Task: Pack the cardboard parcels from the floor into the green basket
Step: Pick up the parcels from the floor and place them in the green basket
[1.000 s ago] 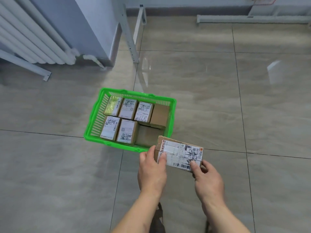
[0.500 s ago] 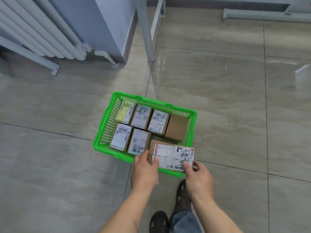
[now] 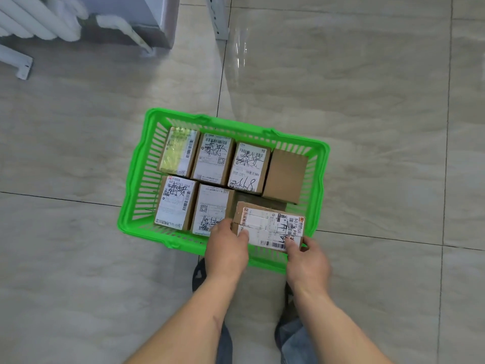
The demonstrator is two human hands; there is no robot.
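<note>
Fingers: the left hand (image 3: 226, 249) had its fingers (image 3: 242, 233) curled over the near left end of the held parcel (image 3: 270, 227), thumb side tucked against its end; the right hand (image 3: 307, 261) pinched the near right corner, fingertips on the label.

Held parcel: a flat cardboard box with a white shipping label, gripped between both hands and hanging over the near right part of the green basket (image 3: 136, 190). I could not tell whether its underside already touched anything below.

Beyond the fingers: a row of four parcels stood along the far wall, three labelled and one plain brown parcel (image 3: 285, 176) at the right end.

Left of the fingers: two more labelled parcels, the nearer labelled parcel (image 3: 211, 212) just beside the left knuckles and the far-left labelled parcel (image 3: 175, 203) past it.

Gap: a dark empty slot showed just beyond the held parcel, in the near right corner, the only open space I could see.

Progress: six parcels were packed and a seventh was over the last slot, so by my reckoning the job was nearly finished. No loose parcels lay on the floor (image 3: 367, 127) that I could see.

Left to do: lower the box into the corner and let go.

Around: a white radiator (image 3: 34, 22) stood well off to the far left.
</note>
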